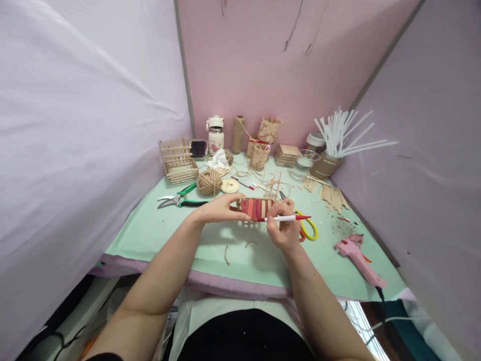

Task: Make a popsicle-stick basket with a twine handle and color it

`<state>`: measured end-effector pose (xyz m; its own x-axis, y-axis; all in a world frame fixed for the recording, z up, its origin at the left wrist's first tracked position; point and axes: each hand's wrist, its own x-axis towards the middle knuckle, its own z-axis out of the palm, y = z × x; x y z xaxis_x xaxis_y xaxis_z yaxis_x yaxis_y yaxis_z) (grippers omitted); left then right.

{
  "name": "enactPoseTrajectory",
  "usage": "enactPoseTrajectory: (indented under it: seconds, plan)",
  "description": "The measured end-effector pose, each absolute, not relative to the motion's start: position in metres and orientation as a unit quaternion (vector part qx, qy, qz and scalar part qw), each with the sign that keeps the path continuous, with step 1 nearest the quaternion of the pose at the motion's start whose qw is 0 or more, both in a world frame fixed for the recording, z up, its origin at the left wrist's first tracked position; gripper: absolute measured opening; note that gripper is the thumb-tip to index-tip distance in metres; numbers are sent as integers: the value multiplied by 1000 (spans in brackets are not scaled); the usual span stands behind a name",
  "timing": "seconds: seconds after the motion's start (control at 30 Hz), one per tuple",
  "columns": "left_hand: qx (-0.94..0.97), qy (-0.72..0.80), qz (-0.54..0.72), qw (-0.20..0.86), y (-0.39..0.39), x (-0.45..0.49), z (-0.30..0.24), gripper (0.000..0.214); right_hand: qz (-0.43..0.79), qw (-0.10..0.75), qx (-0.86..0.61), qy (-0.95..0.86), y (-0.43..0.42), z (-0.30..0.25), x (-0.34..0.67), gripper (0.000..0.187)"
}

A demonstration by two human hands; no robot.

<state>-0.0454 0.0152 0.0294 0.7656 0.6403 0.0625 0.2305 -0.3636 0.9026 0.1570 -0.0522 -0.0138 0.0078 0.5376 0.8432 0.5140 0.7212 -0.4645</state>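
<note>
My left hand (225, 208) grips the left end of a small wooden-stick piece (255, 209) striped in red, pink and bare wood. Between the fingers of my right hand (283, 223) is a white marker with a red end (293, 218). Its other tip meets or nearly meets the striped piece at its right half; my fingers partly cover that spot. Both hands are above the mint-green cloth (210, 250). Just right of my right hand lie yellow-handled scissors (311, 230), partly hidden behind it.
Pruning shears (179, 199) and a twine ball (209, 182) lie at the left. A pink glue gun (358, 255) rests at the right, its cord over the edge. Behind stand a slatted stick basket (180, 170), a bottle (215, 138), a water cup (303, 163) and glue sticks (340, 133).
</note>
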Motion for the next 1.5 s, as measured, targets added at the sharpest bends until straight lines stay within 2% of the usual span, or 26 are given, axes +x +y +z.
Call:
enactPoseTrajectory:
  seconds: [0.17, 0.43, 1.5]
  plan:
    - [808, 291, 201, 470, 15, -46, 32, 50, 0, 607, -386, -695, -52, -14, 157, 11]
    - [792, 275, 209, 503, 15, -45, 28, 47, 15, 600, -375, -707, -53, -13, 156, 13]
    - [791, 276, 208, 505, 15, -45, 29, 47, 12, 602, -365, -710, -53, -12, 156, 13]
